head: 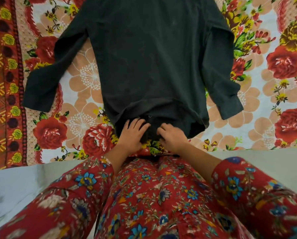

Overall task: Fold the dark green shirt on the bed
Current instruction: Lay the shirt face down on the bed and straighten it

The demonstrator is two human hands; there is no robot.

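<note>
the person's red flowered clothing (144, 195) is filling the bottom of the view, and two bare forearms (201, 157) are reaching forward out of its sleeves over the near edge of the bed (85, 80). the left hand (132, 133) is lying palm down with its fingers spread and straight, pressing flat on the collar end of the dark green shirt (152, 57). the right hand (171, 135) is sitting just beside it, with its fingers bent and their tips digging into the same cloth; it is blurred, and i cannot tell whether it is pinching the fabric or only pressing it. the shirt is lying flat on the bed, collar end toward the person and close to the bed's near edge, its body running away past the top of the view. its left-side sleeve (46, 78) and right-side sleeve (228, 80) are spreading out to either side, cuffs angling back toward the person. open bed is showing wide on both sides of the shirt, beyond both cuffs.
</note>
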